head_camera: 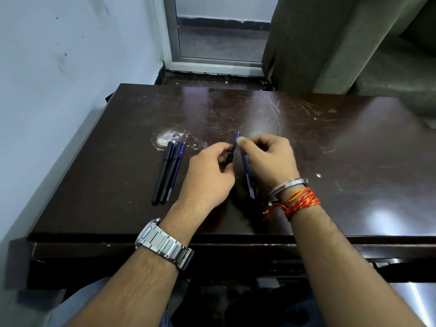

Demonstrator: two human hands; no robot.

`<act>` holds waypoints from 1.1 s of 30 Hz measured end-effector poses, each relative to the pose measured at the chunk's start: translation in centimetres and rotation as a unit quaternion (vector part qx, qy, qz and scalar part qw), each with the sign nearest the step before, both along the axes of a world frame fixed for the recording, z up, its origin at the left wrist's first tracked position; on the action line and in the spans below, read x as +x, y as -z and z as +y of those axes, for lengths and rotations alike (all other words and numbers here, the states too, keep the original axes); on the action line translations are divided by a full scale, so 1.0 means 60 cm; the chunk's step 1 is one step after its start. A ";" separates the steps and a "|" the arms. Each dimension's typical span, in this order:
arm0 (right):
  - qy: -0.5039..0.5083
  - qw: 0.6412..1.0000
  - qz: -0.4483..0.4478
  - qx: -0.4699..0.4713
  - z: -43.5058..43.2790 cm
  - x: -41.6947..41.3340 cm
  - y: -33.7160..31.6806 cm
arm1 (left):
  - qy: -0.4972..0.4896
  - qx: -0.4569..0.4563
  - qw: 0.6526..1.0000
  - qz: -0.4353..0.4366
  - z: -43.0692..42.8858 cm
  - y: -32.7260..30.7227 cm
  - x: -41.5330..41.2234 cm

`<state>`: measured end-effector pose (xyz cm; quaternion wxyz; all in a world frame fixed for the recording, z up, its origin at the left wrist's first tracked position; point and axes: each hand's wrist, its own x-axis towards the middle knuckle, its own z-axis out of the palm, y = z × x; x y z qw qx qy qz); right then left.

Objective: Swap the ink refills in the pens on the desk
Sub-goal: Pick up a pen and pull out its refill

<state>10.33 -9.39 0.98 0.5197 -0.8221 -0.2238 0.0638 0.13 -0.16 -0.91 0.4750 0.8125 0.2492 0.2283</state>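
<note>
My left hand (pixel 207 175) grips a dark pen barrel (pixel 229 159), mostly hidden in the fist, with a thin blue refill (pixel 235 143) sticking up out of it, tip pointing away from me. My right hand (pixel 269 159) pinches that refill near its tip between thumb and forefinger. The same hand also holds a blue pen part (pixel 248 178) that slants down towards me under the palm. Three pens (pixel 168 172) lie side by side on the dark desk (pixel 330 149) to the left of my hands: two black, one blue.
The desk top is scratched, with a worn white patch (pixel 168 136) just beyond the lying pens. A pale wall (pixel 59 90) runs along the desk's left side. A window frame (pixel 212 64) and a dark curtain (pixel 330 43) stand behind the desk.
</note>
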 end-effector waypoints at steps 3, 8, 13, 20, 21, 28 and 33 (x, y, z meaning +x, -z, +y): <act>-0.066 0.995 0.077 -0.002 0.003 -0.005 0.004 | -0.004 0.010 1.000 0.001 0.000 -0.003 -0.002; 0.013 0.994 0.080 0.080 0.005 0.004 0.001 | 0.030 0.005 0.999 0.036 -0.001 -0.005 -0.002; 0.083 0.979 0.036 0.183 0.001 0.010 -0.004 | 0.009 0.016 0.996 0.092 0.001 -0.008 -0.003; 0.064 0.986 0.042 0.146 0.005 0.007 0.003 | -0.025 -0.005 0.998 0.059 -0.001 -0.013 0.002; 0.055 0.987 0.048 0.140 0.006 0.005 0.004 | -0.013 0.003 0.998 0.055 -0.004 -0.013 0.002; -0.041 0.992 0.096 0.072 0.007 -0.007 0.003 | -0.009 0.039 0.997 0.070 -0.003 -0.007 0.000; 0.044 0.998 -0.035 -0.040 -0.005 0.006 -0.001 | -0.046 0.026 0.996 0.070 -0.002 -0.009 0.000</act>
